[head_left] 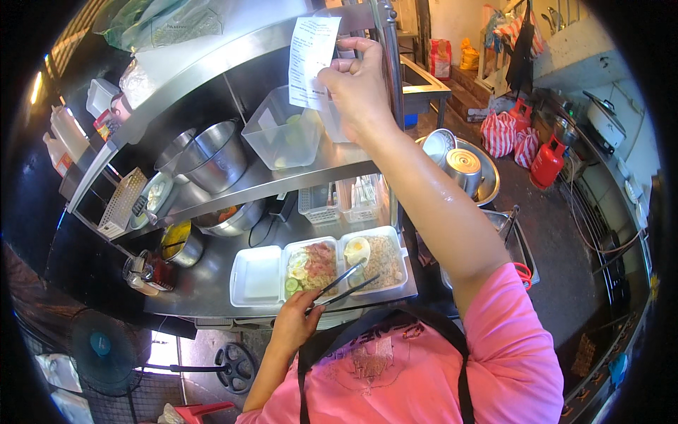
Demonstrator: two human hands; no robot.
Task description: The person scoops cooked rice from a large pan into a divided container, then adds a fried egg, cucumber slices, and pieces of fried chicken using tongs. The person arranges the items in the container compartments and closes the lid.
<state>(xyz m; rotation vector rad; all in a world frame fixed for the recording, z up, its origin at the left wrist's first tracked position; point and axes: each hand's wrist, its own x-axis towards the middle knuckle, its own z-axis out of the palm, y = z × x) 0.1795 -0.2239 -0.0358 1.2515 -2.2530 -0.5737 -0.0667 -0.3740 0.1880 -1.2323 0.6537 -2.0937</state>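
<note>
My right hand [358, 85] is raised to the upper steel shelf and pinches a printed paper receipt [308, 67]. Low in front of me, my left hand [295, 321] grips a pair of metal tongs [334, 284], whose tips hover over or touch the food; I cannot tell which. Under them lie white foam takeaway boxes. The left box [256, 277] has its lid folded back and holds rice, a fried egg, pink strips of meat [320, 257] and cucumber slices [292, 285]. Beside it, another foam box [404, 258] carries brownish rice and a fried egg [357, 249].
Clear plastic bins [272, 131] and steel pots [214, 159] stand on the middle shelf. Cutlery baskets [318, 203] and a pot of yellow food [181, 242] sit beneath. A fan [102, 346] is at lower left. Red gas cylinders [547, 162] stand on the floor at right.
</note>
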